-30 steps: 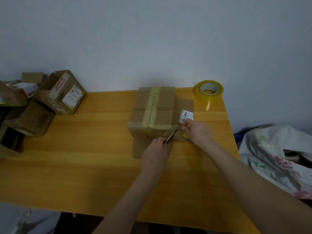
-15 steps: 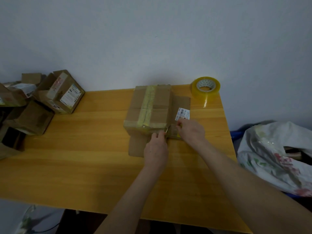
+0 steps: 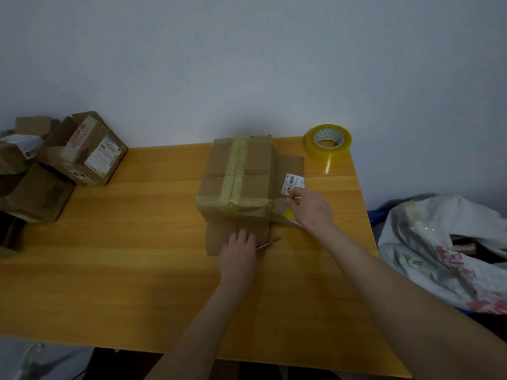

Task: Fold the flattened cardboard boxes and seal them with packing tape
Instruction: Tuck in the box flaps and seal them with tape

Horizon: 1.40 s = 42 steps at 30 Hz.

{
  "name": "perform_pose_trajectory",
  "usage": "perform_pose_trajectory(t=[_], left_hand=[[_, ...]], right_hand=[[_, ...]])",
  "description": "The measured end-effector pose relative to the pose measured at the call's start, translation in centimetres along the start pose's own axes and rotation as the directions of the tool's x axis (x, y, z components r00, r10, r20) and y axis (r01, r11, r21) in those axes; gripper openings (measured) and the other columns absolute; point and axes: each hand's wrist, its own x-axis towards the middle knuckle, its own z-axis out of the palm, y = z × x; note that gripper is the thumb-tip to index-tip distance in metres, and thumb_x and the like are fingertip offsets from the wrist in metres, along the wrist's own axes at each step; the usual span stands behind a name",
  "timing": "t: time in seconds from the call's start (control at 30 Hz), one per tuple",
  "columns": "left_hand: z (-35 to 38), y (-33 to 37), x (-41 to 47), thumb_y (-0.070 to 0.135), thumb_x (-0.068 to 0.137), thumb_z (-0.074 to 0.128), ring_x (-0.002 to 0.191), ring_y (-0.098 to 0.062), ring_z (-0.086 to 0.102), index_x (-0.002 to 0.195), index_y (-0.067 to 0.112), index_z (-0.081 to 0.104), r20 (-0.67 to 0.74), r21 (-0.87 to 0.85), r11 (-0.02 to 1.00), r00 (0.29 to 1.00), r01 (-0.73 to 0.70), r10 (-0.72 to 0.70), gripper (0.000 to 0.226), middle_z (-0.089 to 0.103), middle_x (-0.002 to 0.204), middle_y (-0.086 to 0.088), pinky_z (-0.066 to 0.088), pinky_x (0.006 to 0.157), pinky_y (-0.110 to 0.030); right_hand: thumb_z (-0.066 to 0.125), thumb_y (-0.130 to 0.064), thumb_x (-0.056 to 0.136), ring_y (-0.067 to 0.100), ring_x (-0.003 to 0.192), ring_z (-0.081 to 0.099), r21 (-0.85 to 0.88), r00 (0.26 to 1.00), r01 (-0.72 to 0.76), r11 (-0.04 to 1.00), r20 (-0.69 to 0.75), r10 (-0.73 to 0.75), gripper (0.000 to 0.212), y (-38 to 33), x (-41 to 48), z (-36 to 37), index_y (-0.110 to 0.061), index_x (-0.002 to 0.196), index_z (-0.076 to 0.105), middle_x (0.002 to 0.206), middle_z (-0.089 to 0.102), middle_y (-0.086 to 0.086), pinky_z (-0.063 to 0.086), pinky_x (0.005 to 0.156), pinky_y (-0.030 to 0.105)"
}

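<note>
Spanning the near view: wooden table (image 3: 109, 270), glossy orange top. Left hand (image 3: 238, 252) holds a thin metal tool (image 3: 270, 243) and rests on the front flap of the cardboard box (image 3: 238, 171), mid-table. Right hand (image 3: 311, 208) pinches the tape strip (image 3: 278, 206) at the box's right side. Tape roll (image 3: 327, 142) at far right corner; other boxes (image 3: 82, 149) far left. Bare grey wall (image 3: 247, 64) behind.

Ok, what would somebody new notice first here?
The taped cardboard box in the middle, with both hands at it: the right hand pinches the tape strip at its right edge, the left hand grips a thin metal tool just in front. Then the yellow tape roll at the far right corner of the wooden table.
</note>
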Motion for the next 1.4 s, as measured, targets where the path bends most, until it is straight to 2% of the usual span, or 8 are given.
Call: perform_pose_trajectory(t=[0.1, 0.27, 0.57, 0.93, 1.07, 1.17, 1.27, 1.4], left_hand=[[-1.2, 0.2, 3.2, 0.021, 0.086, 0.050, 0.088, -0.027, 0.060, 0.101, 0.009, 0.065, -0.384, -0.096, 0.974, 0.910, -0.206, 0.155, 0.025, 0.062, 0.099, -0.010, 0.052, 0.067, -0.036], [-2.0, -0.6, 7.0, 0.009, 0.091, 0.051, 0.117, -0.024, 0.050, 0.128, 0.025, 0.058, -0.137, -0.196, 0.967, 0.981, -0.160, 0.135, 0.041, 0.054, 0.130, -0.002, 0.046, 0.082, -0.034], [-3.3, 1.6, 6.7, 0.003, 0.077, 0.066, 0.091, -0.020, 0.058, 0.098, 0.014, 0.067, -0.425, -0.411, 0.850, 0.894, -0.330, 0.141, 0.023, 0.063, 0.101, -0.004, 0.046, 0.063, -0.029], [-5.5, 4.8, 9.0, 0.011, 0.080, 0.071, 0.087, -0.019, 0.068, 0.098, 0.013, 0.076, -0.010, -0.827, 0.562, 0.999, -0.033, 0.044, 0.019, 0.074, 0.089, -0.007, 0.051, 0.082, -0.027], [-5.5, 4.8, 9.4, 0.016, 0.083, 0.068, 0.095, -0.018, 0.061, 0.092, 0.015, 0.076, -0.009, -0.761, 0.646, 0.997, -0.057, 0.076, 0.012, 0.070, 0.096, -0.003, 0.045, 0.081, -0.027], [-5.4, 4.5, 9.8, 0.022, 0.086, 0.068, 0.107, -0.015, 0.049, 0.092, 0.019, 0.072, 0.042, -0.744, 0.666, 0.993, -0.042, 0.110, 0.009, 0.045, 0.106, 0.001, 0.037, 0.086, -0.024], [-5.7, 4.0, 9.3, 0.036, 0.087, 0.065, 0.103, -0.012, 0.050, 0.094, 0.019, 0.068, 0.085, -0.590, 0.803, 0.982, -0.087, 0.169, 0.018, 0.039, 0.108, 0.005, 0.040, 0.081, -0.027], [-5.1, 1.3, 6.4, 0.031, 0.089, 0.062, 0.088, -0.010, 0.054, 0.088, 0.017, 0.064, -0.203, -0.490, 0.827, 0.959, -0.275, 0.198, 0.015, 0.050, 0.105, 0.006, 0.044, 0.068, -0.027]], right_hand=[[0.052, -0.034, 0.097, 0.021, 0.076, 0.053, -0.009, 1.000, -0.010, 1.000, -0.007, 0.010, 0.013, -0.1, -0.1, 0.1, -0.027, 0.099, 0.063, 0.096, 0.066, 0.005, 0.040, 0.062, 0.031], [0.054, -0.033, 0.096, 0.019, 0.075, 0.056, -0.022, 1.000, -0.019, 1.000, 0.002, 0.019, 0.013, 0.6, -0.5, -0.3, -0.025, 0.097, 0.064, 0.090, 0.064, 0.000, 0.046, 0.063, 0.032], [0.053, -0.034, 0.097, 0.016, 0.089, 0.059, 0.132, 0.994, -0.057, 0.990, -0.087, 0.069, 0.011, 2.8, -2.1, -2.6, -0.028, 0.096, 0.063, 0.108, 0.065, -0.006, 0.050, 0.074, 0.032], [0.064, -0.019, 0.089, 0.015, 0.096, 0.056, 0.271, 0.993, 0.070, 0.960, -0.111, -0.041, 0.032, 1.8, -4.2, -3.3, -0.020, 0.120, 0.060, 0.101, 0.061, -0.004, 0.034, 0.071, 0.019], [0.066, -0.022, 0.090, 0.010, 0.089, 0.052, 0.327, 0.994, 0.059, 0.943, -0.103, -0.027, 0.072, 1.5, -4.8, -4.0, -0.029, 0.150, 0.026, 0.093, 0.055, -0.008, 0.040, 0.071, 0.018], [0.064, -0.017, 0.091, 0.016, 0.120, 0.054, 0.290, 0.990, 0.104, 0.951, -0.121, -0.071, 0.054, 1.5, -5.2, -3.8, -0.024, 0.142, 0.046, 0.127, 0.060, 0.003, 0.039, 0.093, 0.020], [0.065, -0.016, 0.090, 0.018, 0.118, 0.056, 0.192, 0.984, 0.120, 0.974, -0.155, -0.091, 0.043, 1.9, -5.9, -2.3, -0.023, 0.132, 0.057, 0.125, 0.064, 0.004, 0.043, 0.094, 0.025], [0.064, -0.011, 0.087, 0.027, 0.112, 0.056, -0.103, 0.960, 0.100, 0.990, -0.252, -0.123, 0.034, 3.7, -7.2, 1.1, -0.018, 0.121, 0.060, 0.116, 0.065, 0.006, 0.041, 0.095, 0.036]])
